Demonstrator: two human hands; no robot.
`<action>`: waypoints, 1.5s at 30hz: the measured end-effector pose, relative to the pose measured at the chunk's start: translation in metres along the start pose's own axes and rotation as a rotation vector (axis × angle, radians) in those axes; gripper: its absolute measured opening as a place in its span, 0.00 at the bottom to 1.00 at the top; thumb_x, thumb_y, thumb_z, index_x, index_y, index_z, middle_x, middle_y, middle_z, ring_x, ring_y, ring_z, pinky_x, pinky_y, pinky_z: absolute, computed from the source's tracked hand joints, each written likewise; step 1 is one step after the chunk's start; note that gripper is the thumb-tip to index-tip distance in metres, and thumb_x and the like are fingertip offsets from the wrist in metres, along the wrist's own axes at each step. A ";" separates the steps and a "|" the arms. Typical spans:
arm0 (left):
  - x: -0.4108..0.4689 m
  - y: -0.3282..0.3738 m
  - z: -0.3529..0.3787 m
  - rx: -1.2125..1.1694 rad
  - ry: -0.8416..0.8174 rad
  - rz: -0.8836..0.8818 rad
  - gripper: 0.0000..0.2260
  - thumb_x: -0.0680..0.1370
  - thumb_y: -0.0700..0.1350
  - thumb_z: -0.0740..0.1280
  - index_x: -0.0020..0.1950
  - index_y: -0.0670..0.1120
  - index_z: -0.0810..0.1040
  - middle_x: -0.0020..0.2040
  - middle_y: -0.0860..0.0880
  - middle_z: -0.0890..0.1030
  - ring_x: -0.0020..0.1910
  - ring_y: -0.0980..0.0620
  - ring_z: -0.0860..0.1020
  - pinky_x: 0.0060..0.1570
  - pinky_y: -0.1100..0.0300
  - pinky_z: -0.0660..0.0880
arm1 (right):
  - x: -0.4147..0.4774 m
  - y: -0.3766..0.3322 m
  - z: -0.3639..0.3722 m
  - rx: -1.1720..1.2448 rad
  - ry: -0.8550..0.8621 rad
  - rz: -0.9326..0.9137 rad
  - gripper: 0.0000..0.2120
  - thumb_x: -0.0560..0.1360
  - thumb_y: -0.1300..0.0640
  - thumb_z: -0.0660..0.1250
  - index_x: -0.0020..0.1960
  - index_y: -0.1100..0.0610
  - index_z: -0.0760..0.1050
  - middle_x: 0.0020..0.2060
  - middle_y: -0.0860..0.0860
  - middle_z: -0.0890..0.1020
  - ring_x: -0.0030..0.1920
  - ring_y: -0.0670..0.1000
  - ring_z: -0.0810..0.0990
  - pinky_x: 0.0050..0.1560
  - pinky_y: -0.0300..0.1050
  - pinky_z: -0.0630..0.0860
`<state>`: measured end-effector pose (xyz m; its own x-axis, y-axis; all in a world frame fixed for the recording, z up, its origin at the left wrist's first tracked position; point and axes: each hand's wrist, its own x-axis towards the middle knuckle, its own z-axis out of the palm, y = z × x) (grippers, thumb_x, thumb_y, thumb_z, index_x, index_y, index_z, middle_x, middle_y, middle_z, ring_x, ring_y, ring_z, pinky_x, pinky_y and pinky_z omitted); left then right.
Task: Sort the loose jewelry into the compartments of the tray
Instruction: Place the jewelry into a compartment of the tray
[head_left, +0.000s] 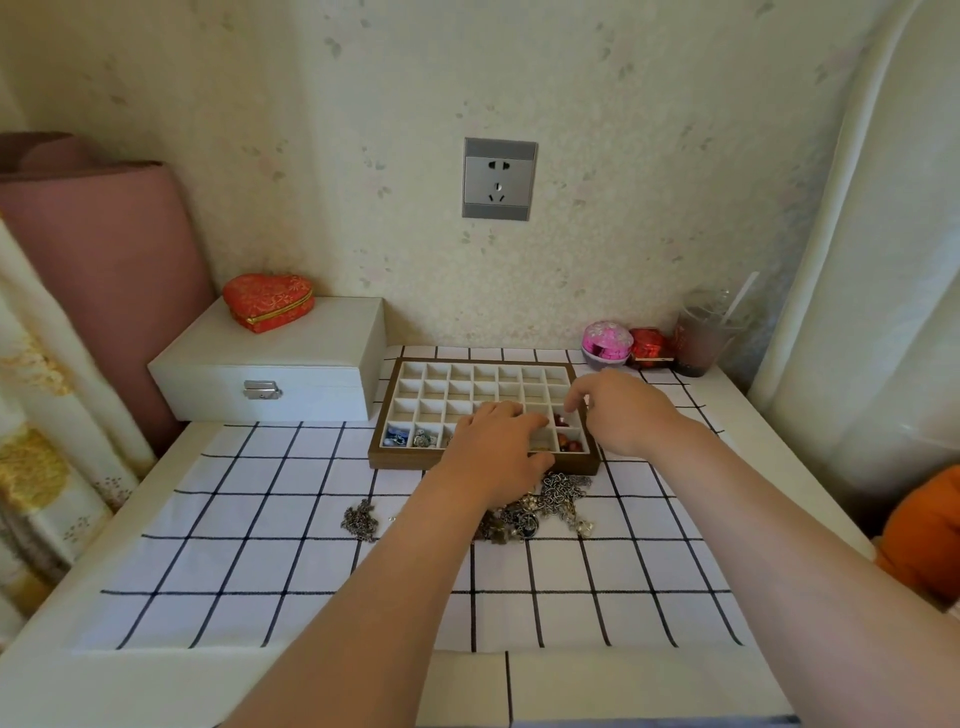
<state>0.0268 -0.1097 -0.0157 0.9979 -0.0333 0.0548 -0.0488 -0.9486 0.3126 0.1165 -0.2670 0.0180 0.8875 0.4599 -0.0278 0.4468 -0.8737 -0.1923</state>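
Wood-framed tray with white felt compartments (385, 410) sits mid-table on the white cloth w/ black grid lines (249, 525). Your L hand (493, 452) lies palm-down over the tray's front row, at its 6 o'clock edge, w/ the thumb stretched toward 3 o'clock along the front rim. Its fingertips are hidden, so can't tell if it grips anything. Your R hand (623, 410) hangs over the tray's 3 o'clock side, fingers bent down toward the cells there. Can't tell whether they pinch smth.

Loose jewelry: a tangled pile of silver-tone chains and charms (550, 506) lies on the cloth just outside the front rim, approx. 5 o'clock from the tray, partly under your L wrist. A smaller clump of dark chain (361, 519) lies apart from it, at 7 o'clock.

In the cells: blue pieces (396, 439) in the front-left corner, silver pieces (425, 440) in the next cell toward 3 o'clock, and red beads (569, 445) in the front-right corner & the cell behind it.

At 9 o'clock, just beside the tray, stands a white latched box (270, 371) w/ a red heart-shaped box (268, 301) on its lid. At 1–2 o'clock, by the wall: a pink round tin (607, 340), a small red box (647, 345) and a clear plastic cup w/ straw (701, 335). A grey wall socket (498, 178) sits at 12 o'clock.
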 end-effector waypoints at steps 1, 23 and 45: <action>-0.001 0.000 -0.001 -0.019 0.018 0.005 0.24 0.80 0.57 0.62 0.76 0.54 0.66 0.75 0.49 0.68 0.74 0.47 0.61 0.73 0.45 0.61 | 0.000 0.001 -0.001 0.002 0.031 -0.011 0.17 0.78 0.63 0.60 0.58 0.44 0.78 0.51 0.48 0.72 0.50 0.51 0.76 0.43 0.46 0.71; -0.047 0.007 -0.013 0.038 -0.065 0.200 0.11 0.79 0.53 0.68 0.60 0.59 0.82 0.53 0.54 0.77 0.53 0.55 0.71 0.49 0.60 0.69 | -0.075 -0.003 0.000 -0.087 -0.128 -0.232 0.11 0.77 0.52 0.69 0.58 0.44 0.81 0.48 0.41 0.80 0.52 0.46 0.79 0.45 0.41 0.71; -0.047 0.017 -0.013 -0.281 -0.078 0.136 0.11 0.77 0.47 0.71 0.59 0.55 0.81 0.51 0.58 0.83 0.50 0.59 0.79 0.53 0.58 0.77 | -0.072 0.006 -0.006 0.431 -0.373 -0.131 0.05 0.73 0.58 0.76 0.47 0.51 0.83 0.42 0.51 0.86 0.31 0.46 0.81 0.40 0.44 0.79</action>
<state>-0.0212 -0.1201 -0.0011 0.9811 -0.1883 0.0448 -0.1809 -0.8100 0.5578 0.0561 -0.3064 0.0247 0.6936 0.6523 -0.3056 0.3942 -0.6987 -0.5970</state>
